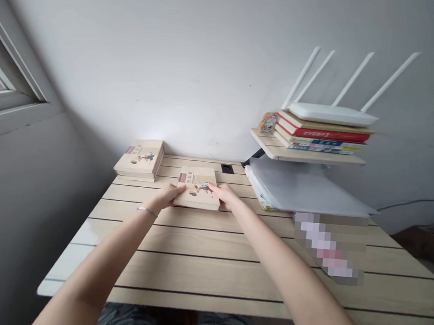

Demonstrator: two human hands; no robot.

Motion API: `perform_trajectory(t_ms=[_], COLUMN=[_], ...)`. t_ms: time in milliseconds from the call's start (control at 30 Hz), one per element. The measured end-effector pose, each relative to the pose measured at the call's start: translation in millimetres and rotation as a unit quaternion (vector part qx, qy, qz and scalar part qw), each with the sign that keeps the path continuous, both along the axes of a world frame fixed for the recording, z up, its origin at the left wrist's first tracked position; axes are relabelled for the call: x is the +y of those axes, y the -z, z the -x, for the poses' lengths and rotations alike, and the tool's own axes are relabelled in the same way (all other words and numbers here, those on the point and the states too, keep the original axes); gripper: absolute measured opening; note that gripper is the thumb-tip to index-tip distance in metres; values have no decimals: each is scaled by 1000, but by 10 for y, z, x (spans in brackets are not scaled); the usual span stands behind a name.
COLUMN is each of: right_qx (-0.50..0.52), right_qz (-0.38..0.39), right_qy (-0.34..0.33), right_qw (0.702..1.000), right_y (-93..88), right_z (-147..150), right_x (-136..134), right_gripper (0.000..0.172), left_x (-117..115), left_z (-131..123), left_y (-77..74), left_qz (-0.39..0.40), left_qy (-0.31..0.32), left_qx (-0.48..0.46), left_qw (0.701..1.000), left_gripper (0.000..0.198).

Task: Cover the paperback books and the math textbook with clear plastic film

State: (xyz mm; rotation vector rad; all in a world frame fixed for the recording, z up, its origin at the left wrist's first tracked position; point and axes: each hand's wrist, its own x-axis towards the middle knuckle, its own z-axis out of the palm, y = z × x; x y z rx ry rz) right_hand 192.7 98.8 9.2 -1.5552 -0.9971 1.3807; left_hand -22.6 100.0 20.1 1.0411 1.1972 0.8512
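Between both hands' fingers [215, 187], book [198, 178]

Router [331, 113] tops shelved books [320, 136] (papers [305, 192] below).

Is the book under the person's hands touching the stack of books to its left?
Apart. The head view shows a strip of bare table between the book and the stack of books.
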Motion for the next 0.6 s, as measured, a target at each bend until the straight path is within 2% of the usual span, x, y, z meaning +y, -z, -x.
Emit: perform_trajectory(t_ms=[100,300,600], right_qx=[41,112,105], right_qz=[15,17,6], right_qy=[-15,-44,-45], right_qw=[999,993,993], right_y=[-49,-129,-78], right_z=[-38,-118,-93], right_x=[-105,-404,-613], right_gripper=[23,9,8], left_x=[-63,-194,-187], left_z=[26,62,41], left_y=[24,35,95], left_qz=[21,28,23], left_qy=[-19,-63,-73], left_qx=[18,33,25], left_qw=[999,997,997], left_gripper=[35,57,50])
